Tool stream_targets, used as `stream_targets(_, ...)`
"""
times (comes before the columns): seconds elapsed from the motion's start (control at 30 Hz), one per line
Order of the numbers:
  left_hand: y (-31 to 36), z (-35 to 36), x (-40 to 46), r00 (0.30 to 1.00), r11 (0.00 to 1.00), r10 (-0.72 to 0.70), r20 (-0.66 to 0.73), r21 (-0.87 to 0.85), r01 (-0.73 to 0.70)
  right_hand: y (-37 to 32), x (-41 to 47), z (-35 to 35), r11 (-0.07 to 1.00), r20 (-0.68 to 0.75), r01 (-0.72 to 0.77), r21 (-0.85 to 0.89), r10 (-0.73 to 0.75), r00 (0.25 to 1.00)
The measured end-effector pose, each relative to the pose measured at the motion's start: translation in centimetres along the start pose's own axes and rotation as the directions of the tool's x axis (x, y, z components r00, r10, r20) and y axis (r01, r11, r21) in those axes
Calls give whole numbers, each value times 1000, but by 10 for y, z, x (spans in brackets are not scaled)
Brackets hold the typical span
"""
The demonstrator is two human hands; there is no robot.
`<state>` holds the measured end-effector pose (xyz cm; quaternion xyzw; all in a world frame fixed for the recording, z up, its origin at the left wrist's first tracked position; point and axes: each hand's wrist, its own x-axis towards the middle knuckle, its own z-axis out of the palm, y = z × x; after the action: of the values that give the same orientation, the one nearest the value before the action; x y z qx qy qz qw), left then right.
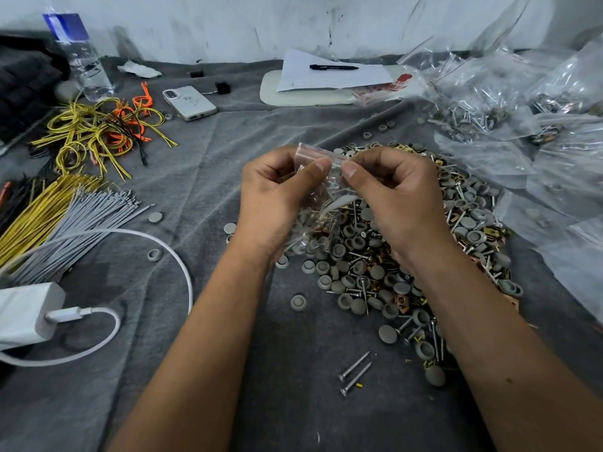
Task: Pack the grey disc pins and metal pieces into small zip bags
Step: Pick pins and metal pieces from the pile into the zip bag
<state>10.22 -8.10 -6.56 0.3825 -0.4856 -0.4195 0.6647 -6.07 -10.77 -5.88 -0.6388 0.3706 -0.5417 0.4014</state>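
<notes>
Two bare forearms reach over a grey cloth-covered table (195, 177), left hand (274, 197) and right hand (394, 197) pinching the zip strip of a small clear zip bag (321, 190) above a heap of grey disc pins and metal pieces (368, 269); an incomplete seal would likely spill its contents.

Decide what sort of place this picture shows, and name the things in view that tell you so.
Probably an informal packing workspace, perhaps a home or small workshop. A grey cloth holds a heap of grey caps, screws and metal clips, filled zip bags are piled at the right, and bundles of wire ties lie at the left.
</notes>
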Motion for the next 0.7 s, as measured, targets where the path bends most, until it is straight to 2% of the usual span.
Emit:
stream_targets(0.33, -1, 1, 0, 999, 998, 18, 37, 55, -20, 0, -2, 2, 999, 5, 25, -38, -25, 1000)
stream_targets(0.53, -1, 0, 0, 996, 1000, -15, -92, 20, 17, -1, -1, 1, 999, -6, 11, -38, -11, 1000)
stream_targets(0.7, 2, 1, 0, 997, 999, -48, -59, -11, 47, -1, -1, 1, 1000, 11, -2, -31, 2, 1000)
